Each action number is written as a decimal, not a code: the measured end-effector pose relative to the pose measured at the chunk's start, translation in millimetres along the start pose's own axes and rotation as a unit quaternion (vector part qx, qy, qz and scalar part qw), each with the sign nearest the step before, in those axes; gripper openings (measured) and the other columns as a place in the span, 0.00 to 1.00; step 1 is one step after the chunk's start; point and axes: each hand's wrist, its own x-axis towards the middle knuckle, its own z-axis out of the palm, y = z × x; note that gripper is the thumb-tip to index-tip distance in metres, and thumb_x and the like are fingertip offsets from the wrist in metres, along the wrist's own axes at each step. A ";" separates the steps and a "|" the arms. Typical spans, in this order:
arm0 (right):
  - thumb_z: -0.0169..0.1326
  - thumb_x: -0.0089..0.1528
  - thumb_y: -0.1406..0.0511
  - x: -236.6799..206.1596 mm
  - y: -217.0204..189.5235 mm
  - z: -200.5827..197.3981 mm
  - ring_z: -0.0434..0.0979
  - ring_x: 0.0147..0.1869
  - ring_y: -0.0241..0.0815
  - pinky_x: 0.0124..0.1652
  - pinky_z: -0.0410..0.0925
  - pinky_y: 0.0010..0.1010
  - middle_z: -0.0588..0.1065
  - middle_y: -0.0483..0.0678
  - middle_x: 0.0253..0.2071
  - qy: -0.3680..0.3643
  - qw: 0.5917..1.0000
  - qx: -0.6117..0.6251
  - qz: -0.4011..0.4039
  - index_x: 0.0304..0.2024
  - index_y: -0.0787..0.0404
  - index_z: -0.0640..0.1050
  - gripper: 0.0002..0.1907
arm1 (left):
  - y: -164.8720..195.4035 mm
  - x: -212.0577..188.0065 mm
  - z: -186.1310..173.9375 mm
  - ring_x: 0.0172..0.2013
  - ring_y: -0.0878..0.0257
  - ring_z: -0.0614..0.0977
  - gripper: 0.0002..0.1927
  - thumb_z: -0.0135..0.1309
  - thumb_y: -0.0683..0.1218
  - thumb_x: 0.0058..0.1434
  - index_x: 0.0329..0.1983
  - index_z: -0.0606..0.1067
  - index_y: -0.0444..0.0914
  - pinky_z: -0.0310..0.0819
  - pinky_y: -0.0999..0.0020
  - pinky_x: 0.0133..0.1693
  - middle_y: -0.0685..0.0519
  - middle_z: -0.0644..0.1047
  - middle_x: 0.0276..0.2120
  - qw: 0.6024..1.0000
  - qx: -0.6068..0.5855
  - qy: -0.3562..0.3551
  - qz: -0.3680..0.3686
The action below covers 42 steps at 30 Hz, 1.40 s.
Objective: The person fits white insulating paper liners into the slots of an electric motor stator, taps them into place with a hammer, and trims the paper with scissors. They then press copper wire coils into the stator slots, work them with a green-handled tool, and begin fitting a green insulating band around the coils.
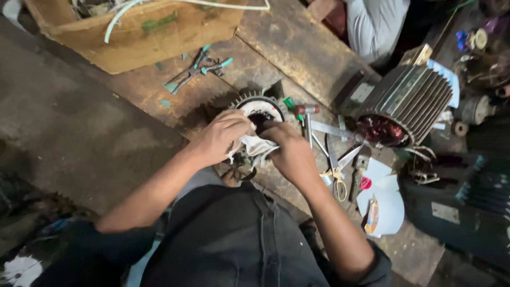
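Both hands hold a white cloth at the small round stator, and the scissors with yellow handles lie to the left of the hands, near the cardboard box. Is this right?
Not quite. In the head view, the scissors lie to the right of the right hand, not near the cardboard box. The rest holds: left hand and right hand hold the white cloth at the stator.

Both forearms are bare and come up from the bottom of the frame, meeting near the centre. The left hand (220, 135) is curled with its fingers bent inward. The right hand (289, 149) is also closed, knuckles upward, just beside it.
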 end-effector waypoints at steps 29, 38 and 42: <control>0.60 0.53 0.73 47.7 -8.0 -34.5 0.77 0.39 0.46 0.38 0.70 0.37 0.75 0.47 0.45 -0.087 0.966 -0.163 0.178 0.50 0.51 0.84 0.23 | -42.7 3.3 7.5 0.39 0.60 0.76 0.06 0.66 0.40 0.61 0.40 0.80 0.39 0.72 0.64 0.35 0.55 0.74 0.39 0.997 -0.031 0.008 0.069; 0.61 0.52 0.72 76.5 5.5 -27.8 0.77 0.43 0.46 0.41 0.71 0.37 0.75 0.45 0.44 -0.159 0.967 -0.167 0.111 0.50 0.52 0.84 0.23 | -56.5 7.1 4.4 0.39 0.59 0.76 0.07 0.65 0.41 0.60 0.38 0.77 0.40 0.73 0.63 0.37 0.55 0.73 0.42 0.996 -0.072 -0.021 0.057; 0.61 0.52 0.71 92.6 7.0 -23.4 0.75 0.44 0.44 0.42 0.69 0.38 0.74 0.41 0.46 -0.215 0.955 -0.197 0.053 0.48 0.51 0.86 0.21 | -55.5 9.3 4.0 0.39 0.59 0.76 0.08 0.65 0.41 0.62 0.40 0.77 0.39 0.72 0.62 0.37 0.54 0.72 0.43 0.996 -0.075 -0.024 0.039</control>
